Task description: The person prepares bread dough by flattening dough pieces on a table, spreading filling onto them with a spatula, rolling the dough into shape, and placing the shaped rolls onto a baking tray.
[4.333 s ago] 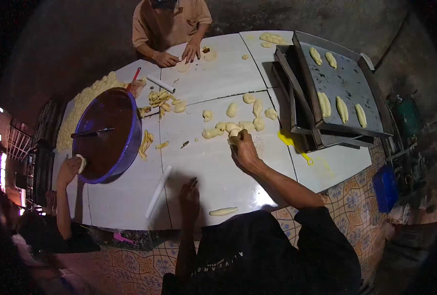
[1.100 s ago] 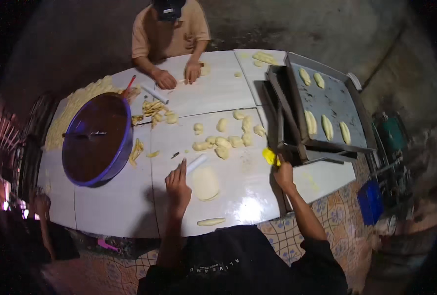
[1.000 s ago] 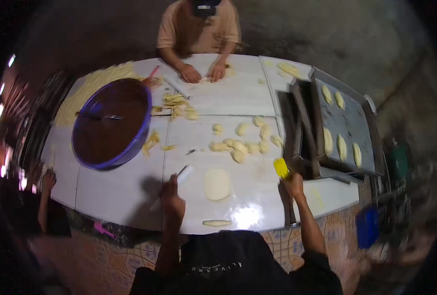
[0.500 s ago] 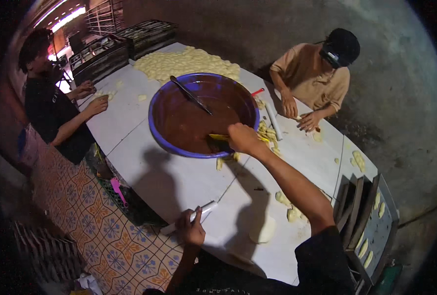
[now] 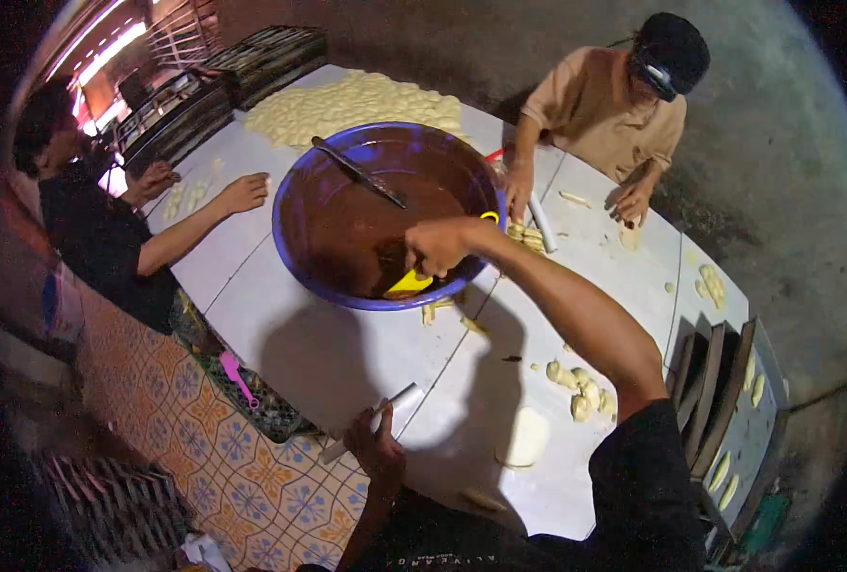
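Note:
Over the near side of a blue tub (image 5: 286, 255) of brown paste (image 5: 342, 219), my right hand (image 5: 442, 246) is closed around a yellow spatula (image 5: 410, 283). Its blade reaches into the paste, and its ring-shaped handle end shows behind my wrist. My left hand (image 5: 376, 443) grips a white rolling pin (image 5: 402, 404) at the table's near edge. A flattened round of dough (image 5: 528, 437) lies near my right forearm, with several dough lumps (image 5: 583, 389) beyond it. A dark-handled utensil (image 5: 358, 172) rests across the tub's far rim.
Dough pieces (image 5: 357, 107) cover the far table. Two co-workers handle dough, one at left (image 5: 90, 219), one at far right (image 5: 604, 114). Another white rolling pin (image 5: 543, 224) lies right of the tub. Trays (image 5: 728, 419) lean at right; a pink spatula (image 5: 237, 379) hangs at the left edge.
My right hand has moved left and turned, bringing the yellow blade nearer the tub's near rim. The right co-worker's hand has reached toward the dough strips beside the tub; the left co-worker's hand extends tubward.

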A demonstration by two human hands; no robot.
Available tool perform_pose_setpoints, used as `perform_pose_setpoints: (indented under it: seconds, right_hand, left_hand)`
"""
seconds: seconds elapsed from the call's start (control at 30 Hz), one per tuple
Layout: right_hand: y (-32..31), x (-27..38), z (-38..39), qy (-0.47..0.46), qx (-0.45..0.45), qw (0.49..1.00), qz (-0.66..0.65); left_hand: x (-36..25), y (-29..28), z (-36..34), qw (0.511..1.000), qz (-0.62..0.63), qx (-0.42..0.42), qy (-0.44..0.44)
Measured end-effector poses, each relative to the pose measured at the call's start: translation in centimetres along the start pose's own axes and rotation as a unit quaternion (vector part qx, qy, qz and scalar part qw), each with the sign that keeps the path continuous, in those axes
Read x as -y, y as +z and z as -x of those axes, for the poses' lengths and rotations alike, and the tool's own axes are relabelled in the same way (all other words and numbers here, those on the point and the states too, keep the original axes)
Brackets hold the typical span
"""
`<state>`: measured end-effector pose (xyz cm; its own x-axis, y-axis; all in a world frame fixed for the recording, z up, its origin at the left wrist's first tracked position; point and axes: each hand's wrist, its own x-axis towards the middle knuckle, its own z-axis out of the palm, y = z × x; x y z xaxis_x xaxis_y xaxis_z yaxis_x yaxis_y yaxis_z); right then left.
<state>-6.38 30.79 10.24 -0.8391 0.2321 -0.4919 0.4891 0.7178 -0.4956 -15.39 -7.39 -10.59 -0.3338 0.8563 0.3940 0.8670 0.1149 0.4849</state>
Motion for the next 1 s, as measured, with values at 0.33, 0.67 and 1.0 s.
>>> perform_pose_setpoints:
  seconds: [0.33, 0.67, 1.0]
  right_hand:
    - [24.2, 10.4, 24.6, 0.143, -0.168, 0.975, 0.015]
    - [46.3, 10.7, 22.8, 0.294, -0.402, 0.867, -0.012]
    - [43.2, 11.2, 33.2, 0.404, -0.331, 0.798, -0.3]
  left_hand:
    - [3.8, 3.5, 1.9, 0.999, -0.01, 0.047, 0.011]
    - [3.7, 2.3, 1.4, 0.982, -0.146, 0.117, -0.027]
    - [1.5, 0.5, 0.5, 0.984, -0.167, 0.025, 0.049]
